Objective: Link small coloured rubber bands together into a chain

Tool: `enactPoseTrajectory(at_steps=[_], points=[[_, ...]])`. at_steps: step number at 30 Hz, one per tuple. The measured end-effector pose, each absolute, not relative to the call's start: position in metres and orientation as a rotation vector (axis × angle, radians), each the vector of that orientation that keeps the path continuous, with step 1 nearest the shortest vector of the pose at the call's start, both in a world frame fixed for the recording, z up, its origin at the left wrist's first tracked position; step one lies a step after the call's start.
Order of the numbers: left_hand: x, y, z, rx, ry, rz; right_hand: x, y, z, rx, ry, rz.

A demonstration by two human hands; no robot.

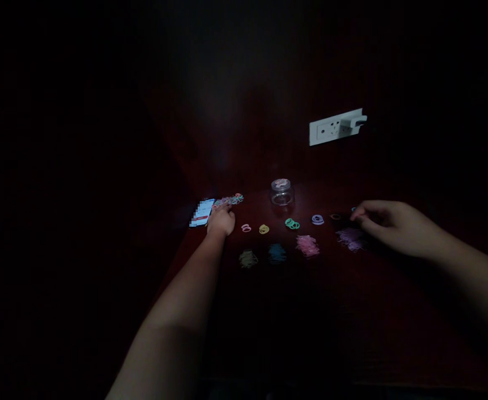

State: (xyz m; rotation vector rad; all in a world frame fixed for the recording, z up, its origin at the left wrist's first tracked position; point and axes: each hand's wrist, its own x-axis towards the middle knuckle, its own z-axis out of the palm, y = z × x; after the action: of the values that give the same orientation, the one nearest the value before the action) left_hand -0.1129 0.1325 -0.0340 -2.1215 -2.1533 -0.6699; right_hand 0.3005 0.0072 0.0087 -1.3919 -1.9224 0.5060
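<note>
Heap of small, multicoloured, elastic-looking bands (234,199): far left of the dark red worktop (310,300), beside the lit phone (203,211). Left hand (222,220) at its near edge; finger hold cannot be told. Right hand (396,226): fingers narrowed near a small blue band (353,209), hold unclear. Advisable: light, single-band pinch.

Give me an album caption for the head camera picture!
Left hand at the mixed rings, right hand near purple bands, clear jar between.
</note>
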Motion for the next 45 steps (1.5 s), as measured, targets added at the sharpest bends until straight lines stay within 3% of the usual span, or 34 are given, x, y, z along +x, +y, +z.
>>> enactPoseTrajectory(at_steps=[15,31,45], points=[[-0.120,0.143,-0.035,-2.083,-2.196,-0.964,0.299,0.004,0.013,-1.409,-2.032,0.579],[-0.127,0.127,-0.041,-2.160,-1.989,-2.018,0.293,0.001,0.017,-1.373,-1.993,0.584],[-0.110,0.089,-0.035,-2.173,-1.924,-2.373,0.290,0.002,0.012,-1.322,-1.981,0.571]])
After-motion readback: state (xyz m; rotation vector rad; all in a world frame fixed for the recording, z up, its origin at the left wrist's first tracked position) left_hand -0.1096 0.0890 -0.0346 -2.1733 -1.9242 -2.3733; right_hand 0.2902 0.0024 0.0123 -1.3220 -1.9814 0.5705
